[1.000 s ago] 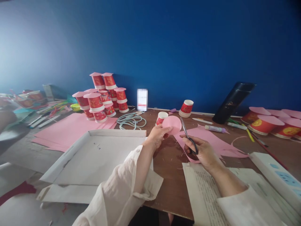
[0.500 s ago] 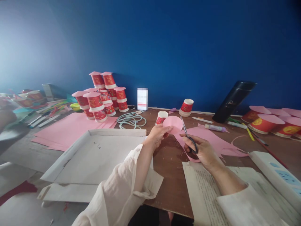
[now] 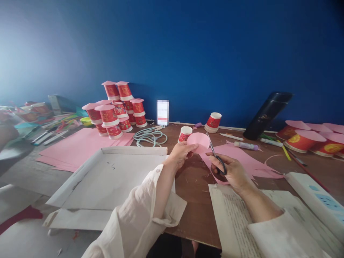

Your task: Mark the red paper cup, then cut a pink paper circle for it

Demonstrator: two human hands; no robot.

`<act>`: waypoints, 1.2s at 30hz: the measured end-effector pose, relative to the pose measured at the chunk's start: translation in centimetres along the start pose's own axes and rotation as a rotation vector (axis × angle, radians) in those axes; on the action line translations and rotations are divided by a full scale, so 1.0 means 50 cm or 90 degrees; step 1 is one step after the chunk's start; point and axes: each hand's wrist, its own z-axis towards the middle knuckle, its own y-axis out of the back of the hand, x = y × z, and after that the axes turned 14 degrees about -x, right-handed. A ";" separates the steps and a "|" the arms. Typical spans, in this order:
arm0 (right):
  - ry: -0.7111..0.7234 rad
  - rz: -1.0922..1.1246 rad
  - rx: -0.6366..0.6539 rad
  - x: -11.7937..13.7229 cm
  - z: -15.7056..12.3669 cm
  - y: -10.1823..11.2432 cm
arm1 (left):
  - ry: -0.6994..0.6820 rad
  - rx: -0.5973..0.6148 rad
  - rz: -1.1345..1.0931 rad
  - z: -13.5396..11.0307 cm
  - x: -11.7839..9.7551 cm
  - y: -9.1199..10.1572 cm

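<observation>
My left hand pinches a round pink paper disc at its lower left edge and holds it above the table. In my right hand is a pair of scissors with dark handles, the blades pointing up along the disc's right edge. Whether the blades touch the paper I cannot tell. Just behind the disc stands a red and white paper cup, partly covered by it. Pink paper offcuts lie under and beyond my right hand.
Stacked red cups with pink tops stand left, near pink sheets and a coiled cable. A white box lid lies in front. On the right are a black flask, a power strip and printed pages.
The paper disc has shifted very slightly to the right in my left hand. Both hands and the scissors are otherwise almost where they were.
</observation>
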 end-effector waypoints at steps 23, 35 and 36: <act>-0.039 0.023 0.007 0.006 -0.004 -0.002 | -0.007 -0.005 0.001 0.001 0.001 -0.001; -0.023 0.009 0.000 0.007 -0.002 -0.002 | -0.016 0.006 0.010 0.004 0.004 0.000; -0.029 0.012 0.000 0.006 -0.002 -0.001 | -0.015 0.004 0.009 0.003 0.003 0.000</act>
